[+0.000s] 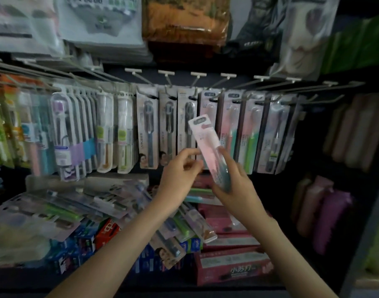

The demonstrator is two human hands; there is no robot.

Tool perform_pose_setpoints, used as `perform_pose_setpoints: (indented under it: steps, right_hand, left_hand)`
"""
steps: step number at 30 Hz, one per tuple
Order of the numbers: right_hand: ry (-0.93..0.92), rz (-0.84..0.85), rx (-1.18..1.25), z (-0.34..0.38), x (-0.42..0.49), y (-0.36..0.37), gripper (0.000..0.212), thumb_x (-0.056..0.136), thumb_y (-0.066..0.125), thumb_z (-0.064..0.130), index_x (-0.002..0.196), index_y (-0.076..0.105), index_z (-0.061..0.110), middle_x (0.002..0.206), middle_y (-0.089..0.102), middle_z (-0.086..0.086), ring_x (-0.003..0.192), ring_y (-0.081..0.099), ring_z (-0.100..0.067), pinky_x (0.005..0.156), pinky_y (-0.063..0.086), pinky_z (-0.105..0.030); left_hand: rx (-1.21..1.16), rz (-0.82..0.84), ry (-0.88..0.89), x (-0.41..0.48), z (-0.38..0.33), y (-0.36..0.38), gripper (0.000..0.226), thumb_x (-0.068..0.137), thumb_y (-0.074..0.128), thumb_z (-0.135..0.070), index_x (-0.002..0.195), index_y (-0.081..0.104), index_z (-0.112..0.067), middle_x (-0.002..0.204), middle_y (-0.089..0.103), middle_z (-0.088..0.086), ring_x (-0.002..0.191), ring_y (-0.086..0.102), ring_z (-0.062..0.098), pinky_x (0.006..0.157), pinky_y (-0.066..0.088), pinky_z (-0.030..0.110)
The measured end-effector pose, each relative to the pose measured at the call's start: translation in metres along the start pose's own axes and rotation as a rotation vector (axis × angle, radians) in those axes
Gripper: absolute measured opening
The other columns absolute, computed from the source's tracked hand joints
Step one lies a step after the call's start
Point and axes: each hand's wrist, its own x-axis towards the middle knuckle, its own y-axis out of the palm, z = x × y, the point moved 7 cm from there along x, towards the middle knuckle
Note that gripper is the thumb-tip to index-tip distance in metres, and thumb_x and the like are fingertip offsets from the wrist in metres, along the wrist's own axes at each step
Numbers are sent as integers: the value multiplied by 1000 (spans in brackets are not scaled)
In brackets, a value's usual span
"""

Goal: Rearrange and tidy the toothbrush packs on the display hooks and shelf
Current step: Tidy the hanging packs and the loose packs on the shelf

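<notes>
Right grip (234,187) clasps pink pack (203,136) bottom | left grip (177,171) pinches its left edge

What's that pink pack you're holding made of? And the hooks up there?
The pack looks like thin card, pink and white with a dull finish. It seems to have a clear plastic bubble over the brush, since the lower part glints a little. The hooks look like thin, smooth, pale grey metal wire; the blur hides whether they are painted. Their white tags look like plastic.

Dim, seemingly dark back wall (182,82)
</notes>
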Motion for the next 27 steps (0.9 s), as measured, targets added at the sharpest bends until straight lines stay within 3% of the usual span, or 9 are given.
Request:
perform_pose_setpoints:
  steps: [2, 5, 9, 11, 15, 19, 22, 24, 27]
  right_hand:
    - [13, -18, -59, -10, 15, -11, 84, 90, 61, 20, 147, 4, 44, 129, 40, 1, 87, 56, -20, 69, 50, -33]
    - [-12, -31, -120, -18, 43, -16, 82, 93, 56, 26, 145, -3, 46, 125, 39, 1, 90, 52, -19, 69, 47, -31]
    - [-19, -90, -197, -24, 78, -9, 81, 95, 53, 29, 149, -7, 30, 124, 40, -8, 80, 45, -18, 69, 40, -27]
    - [41, -107, -191, -30, 89, -1, 80, 96, 50, 32, 150, -9, 26, 133, 34, -11, 82, 52, -22, 68, 40, -26]
    - [146, -74, -104, -41, 104, 20, 83, 95, 52, 35, 150, -10, 28, 145, 26, -13, 104, 55, -30, 74, 46, -32]
    - [192, 13, -210, -43, 97, 35, 84, 93, 49, 47, 150, -7, 22, 150, 22, -15, 134, 31, -33, 98, 40, -41]
    - [72, 17, -220, -37, 63, 52, 80, 93, 54, 35, 151, 2, 15, 141, 34, -15, 128, 35, -31, 98, 39, -38]
    - [32, 172, -138, -37, 31, 79, 76, 92, 56, 29, 151, 10, 14, 140, 37, -14, 126, 37, -30, 97, 40, -37]
    - [190, 548, -82, -56, -13, 125, 73, 92, 55, 37, 149, 16, 15, 144, 33, -13, 129, 36, -32, 101, 38, -39]
  left_hand:
    - [192, -39, 62, 11, -6, -2, 41, 93, 57, -29, 132, 48, -24, 116, 61, -6, 100, 58, 3, 86, 45, 12]
    - [470, -127, 180, 24, -13, -9, 61, 94, 54, -31, 148, 25, -23, 148, 34, -1, 132, 37, 15, 102, 27, 19]
    - [744, -100, 196, 47, 5, -10, 76, 96, 50, -27, 150, -4, -31, 159, -5, 5, 146, 4, 23, 114, 12, 31]
    - [813, -86, 185, 55, 13, -8, 80, 97, 50, -28, 149, -9, -33, 158, -13, 6, 146, 0, 24, 115, 9, 32]
    - [889, -61, 145, 57, 23, 0, 78, 97, 49, -29, 149, -9, -31, 158, -12, 7, 146, 0, 26, 115, 14, 36]
    - [897, 30, 123, 37, 39, 4, 66, 98, 46, -30, 151, 6, -27, 159, -4, 7, 145, 2, 25, 116, 6, 32]
    - [966, 140, 41, 10, 63, -1, 63, 98, 46, -33, 151, 13, -26, 158, 6, 6, 144, 9, 26, 116, 9, 34]
    - [1017, 196, -14, -11, 78, -7, 60, 97, 46, -35, 150, 18, -26, 158, 11, 6, 143, 13, 26, 115, 14, 36]
    - [1076, 256, -77, -41, 96, -17, 54, 98, 42, -37, 148, 25, -25, 156, 18, 4, 142, 16, 23, 114, 16, 36]
